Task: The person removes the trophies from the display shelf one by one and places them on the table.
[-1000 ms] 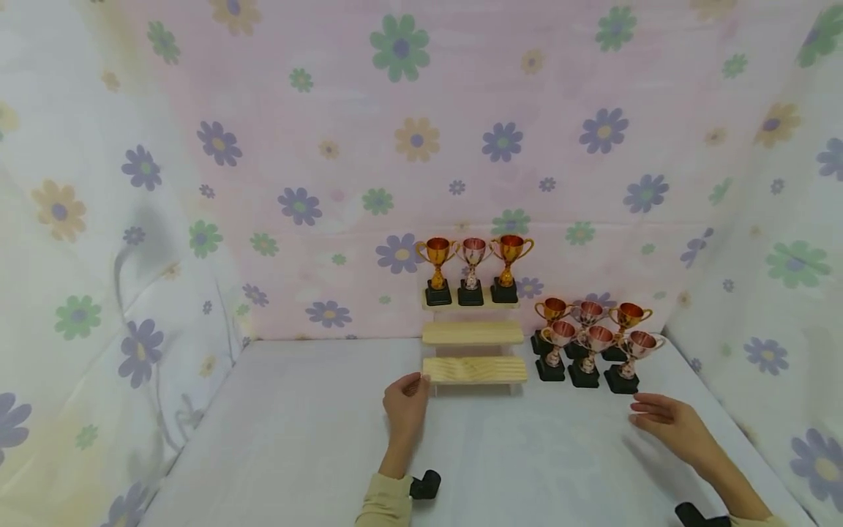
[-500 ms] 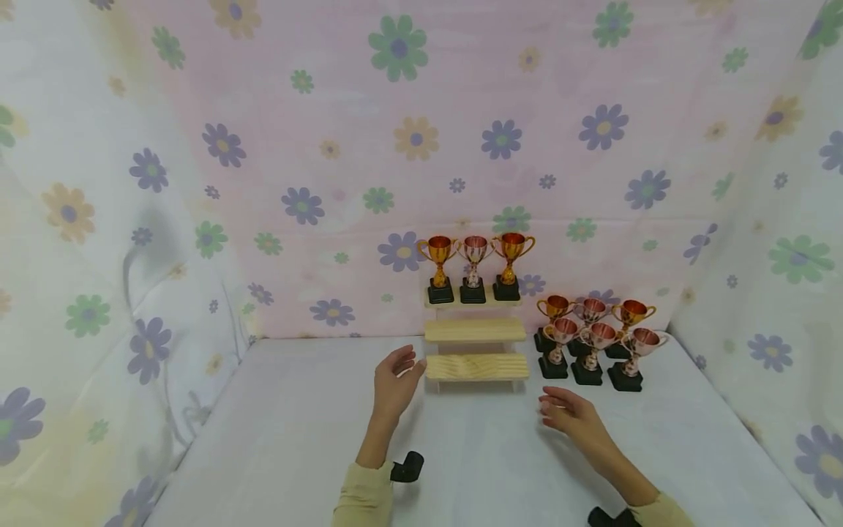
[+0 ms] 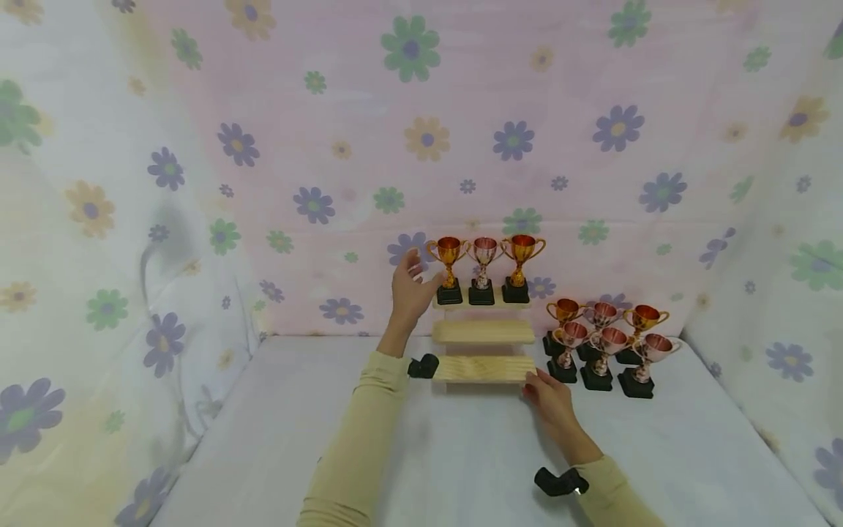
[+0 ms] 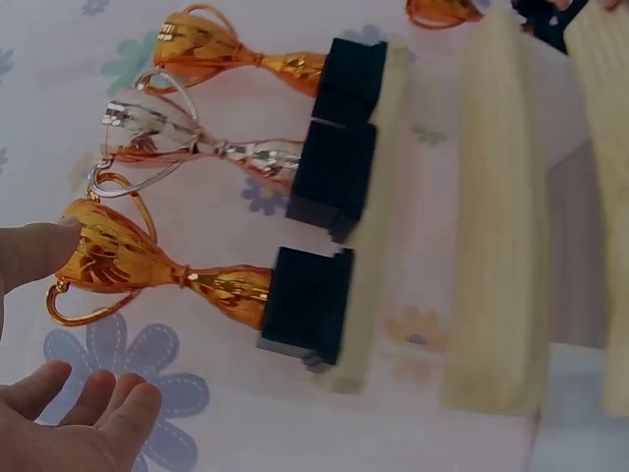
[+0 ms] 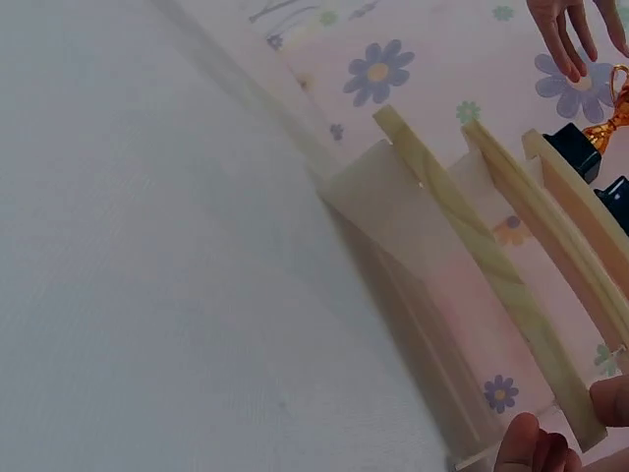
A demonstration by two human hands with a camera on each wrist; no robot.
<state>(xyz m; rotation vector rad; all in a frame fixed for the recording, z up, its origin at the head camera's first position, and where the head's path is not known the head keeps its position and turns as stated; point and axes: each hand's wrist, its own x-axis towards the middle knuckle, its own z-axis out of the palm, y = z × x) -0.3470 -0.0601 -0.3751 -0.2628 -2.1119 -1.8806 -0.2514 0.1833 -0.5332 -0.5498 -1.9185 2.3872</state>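
Observation:
A three-tier wooden display stand (image 3: pixel 484 331) has three small trophy cups on its top tier: a left gold trophy (image 3: pixel 448 252), a silver trophy (image 3: pixel 484 252) and a right gold trophy (image 3: pixel 522 252), all on black bases. My left hand (image 3: pixel 411 291) is raised beside the left gold trophy, fingers spread; in the left wrist view its thumb (image 4: pixel 39 254) overlaps the cup's rim. At the right end of the lowest board (image 3: pixel 486 368), my right hand (image 3: pixel 556 404) pinches the corner, thumb (image 5: pixel 611 401) above and fingers (image 5: pixel 519 444) below.
Several more trophies, gold and rose-coloured, stand in two rows right of the stand, including a rose trophy (image 3: pixel 596 360) in front. The white table (image 3: pixel 316 432) meets flower-patterned cloth (image 3: pixel 369 183) behind and at both sides.
My left hand has risen from beside the lowest board to the left gold trophy. My right hand has come leftward from near the loose trophies to the lowest board's right end.

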